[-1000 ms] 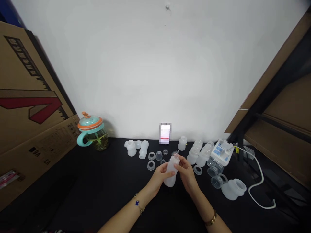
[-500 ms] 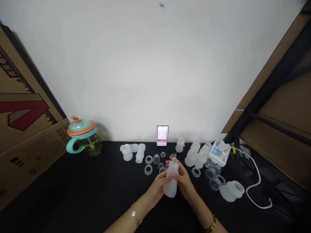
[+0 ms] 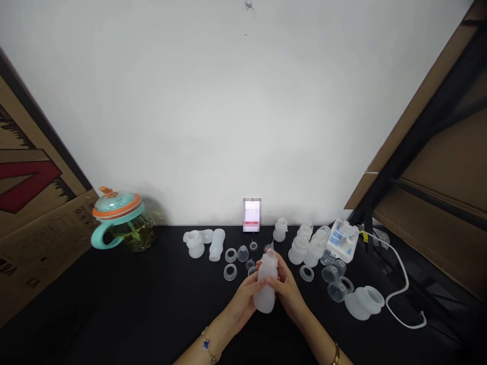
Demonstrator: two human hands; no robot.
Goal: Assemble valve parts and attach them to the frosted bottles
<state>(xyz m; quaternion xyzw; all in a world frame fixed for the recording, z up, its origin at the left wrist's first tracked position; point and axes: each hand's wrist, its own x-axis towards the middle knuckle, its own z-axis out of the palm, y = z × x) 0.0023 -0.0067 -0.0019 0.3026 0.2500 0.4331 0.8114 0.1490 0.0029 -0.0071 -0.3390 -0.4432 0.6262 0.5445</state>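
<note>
A frosted white baby bottle point(image 3: 265, 291) stands a little tilted between my hands, over the near middle of the black table. Its top carries a clear nipple point(image 3: 271, 252). My left hand point(image 3: 245, 296) wraps the bottle's left side, thumb across its front. From the right, my right hand point(image 3: 285, 286) grips it too, thumb on the front and fingers behind, up near the neck. Just beyond the hands lie a clear ring point(image 3: 230, 272), another ring point(image 3: 231, 255), a clear dome cap point(image 3: 242, 253) and a small nipple point(image 3: 253, 245).
Assembled bottles point(image 3: 300, 248) stand to the right beside a white electrical box point(image 3: 342, 241) with a white cable point(image 3: 405, 284). Clear caps point(image 3: 337, 291) and a wide bottle body point(image 3: 364, 302) lie nearer. More white bodies point(image 3: 216, 245) and a teal-lidded jug point(image 3: 124, 220) are left. A blurred screen point(image 3: 252, 215) leans against the wall.
The view has shifted slightly. Both hands keep hold of the bottle, and my left wrist has turned a little. The parts on the table have not been moved.
</note>
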